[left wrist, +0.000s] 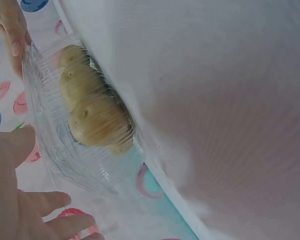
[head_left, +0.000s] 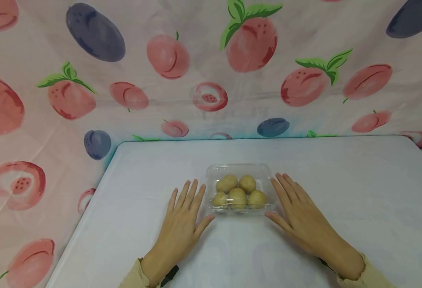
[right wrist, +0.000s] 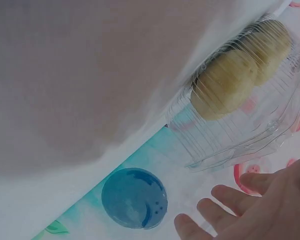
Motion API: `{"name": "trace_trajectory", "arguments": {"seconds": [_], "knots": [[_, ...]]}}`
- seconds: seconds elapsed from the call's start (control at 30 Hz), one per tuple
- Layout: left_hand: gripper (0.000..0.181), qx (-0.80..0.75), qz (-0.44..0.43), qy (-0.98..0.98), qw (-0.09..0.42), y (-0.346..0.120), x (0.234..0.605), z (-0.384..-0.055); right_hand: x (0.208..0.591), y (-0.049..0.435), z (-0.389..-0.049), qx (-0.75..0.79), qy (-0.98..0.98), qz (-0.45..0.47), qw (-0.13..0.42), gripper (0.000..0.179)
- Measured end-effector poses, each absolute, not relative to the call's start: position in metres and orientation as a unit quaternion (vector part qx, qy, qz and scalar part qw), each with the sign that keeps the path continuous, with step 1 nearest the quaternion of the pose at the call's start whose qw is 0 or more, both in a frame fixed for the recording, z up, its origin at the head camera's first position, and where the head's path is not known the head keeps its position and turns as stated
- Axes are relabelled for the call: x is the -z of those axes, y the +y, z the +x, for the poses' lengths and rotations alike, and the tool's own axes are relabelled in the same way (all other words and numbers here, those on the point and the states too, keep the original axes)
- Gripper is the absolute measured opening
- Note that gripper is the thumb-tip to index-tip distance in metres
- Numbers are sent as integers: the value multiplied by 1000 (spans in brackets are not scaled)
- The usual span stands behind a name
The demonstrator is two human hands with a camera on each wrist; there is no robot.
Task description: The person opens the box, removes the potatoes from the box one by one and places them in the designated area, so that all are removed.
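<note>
A clear plastic clamshell box [head_left: 241, 169] stands on the white table, holding several small yellowish potatoes [head_left: 237, 199]. Its lid is down over them in both wrist views. To its left, my left hand [head_left: 180, 228] lies with straight, spread fingers, fingertips right at the box's side. My right hand [head_left: 306, 224] mirrors it on the other side, fingers extended and thumb angled toward the front corner. Seen from the left wrist, the ribbed box wall [left wrist: 55, 125] is close to the thumb. Neither hand grips anything.
The white table [head_left: 142, 168] has its back edge against a curtain [head_left: 189, 20] printed with peaches and plums. More of this cloth hangs at the left side. Light sleeves [head_left: 137, 276] cover both forearms, with a dark strap [head_left: 169, 276] at the left wrist.
</note>
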State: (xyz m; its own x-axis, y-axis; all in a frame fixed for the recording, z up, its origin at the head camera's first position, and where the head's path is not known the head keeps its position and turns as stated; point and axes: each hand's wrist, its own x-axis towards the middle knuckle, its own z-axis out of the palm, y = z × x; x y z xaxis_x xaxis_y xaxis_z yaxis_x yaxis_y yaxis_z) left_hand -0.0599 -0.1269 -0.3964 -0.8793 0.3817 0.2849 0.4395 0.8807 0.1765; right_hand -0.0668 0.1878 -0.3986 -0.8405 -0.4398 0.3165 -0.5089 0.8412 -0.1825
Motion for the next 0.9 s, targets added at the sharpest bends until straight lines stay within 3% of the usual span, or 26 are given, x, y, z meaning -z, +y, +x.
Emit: {"name": "trace_trajectory", "arguments": {"seconds": [0.7,0.9], "knots": [[62,202,-280,-918,198,-123,394,-69,393,181,-77,-160,-931,298,140,72],[59,212,-284,-916,188,-122,393,-71,393,180,-80,-152,-927,311,147,69]]}}
